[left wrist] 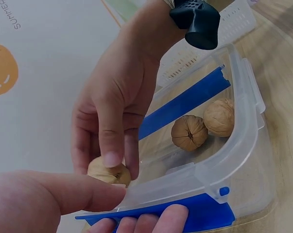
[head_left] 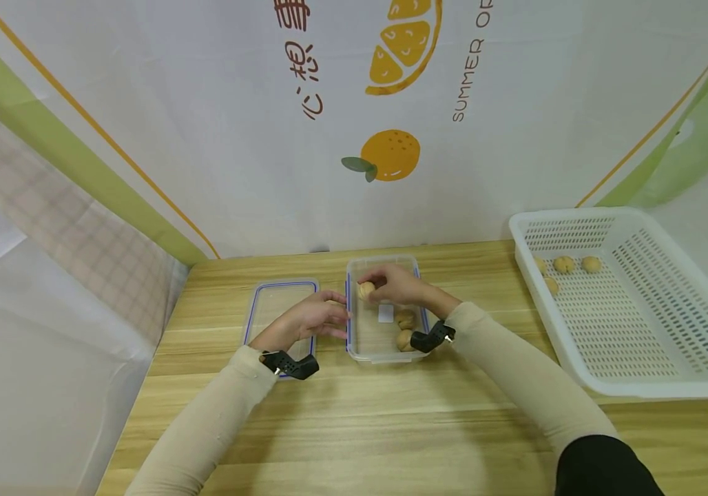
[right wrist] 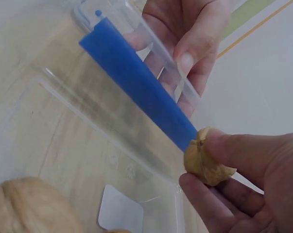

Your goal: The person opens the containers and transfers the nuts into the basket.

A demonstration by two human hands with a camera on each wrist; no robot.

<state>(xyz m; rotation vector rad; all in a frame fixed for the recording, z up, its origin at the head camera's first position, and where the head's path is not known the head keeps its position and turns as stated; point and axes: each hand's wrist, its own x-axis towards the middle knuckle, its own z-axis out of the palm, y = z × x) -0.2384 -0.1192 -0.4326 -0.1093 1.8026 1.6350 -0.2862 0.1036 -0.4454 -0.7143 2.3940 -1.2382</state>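
My right hand (head_left: 394, 284) pinches a walnut (right wrist: 204, 160) between thumb and fingers, over the far left part of a clear plastic box (head_left: 369, 344) with blue latches. Two more walnuts (left wrist: 189, 132) lie inside the box, along its right side. My left hand (head_left: 317, 318) is at the box's left side, fingers loosely bent with their tips by the blue latch (left wrist: 195, 211) and the thumb near the rim. The box's clear lid (head_left: 279, 293), edged in blue, lies flat to the left, partly covered by the left hand and wrist.
A white perforated basket (head_left: 633, 344) stands at the right with several walnuts (head_left: 563, 264) near its far left corner. A small white square (head_left: 386, 313) shows in the box. Behind the wooden table (head_left: 360, 427) hangs a white cloth (head_left: 236, 172) printed with oranges.
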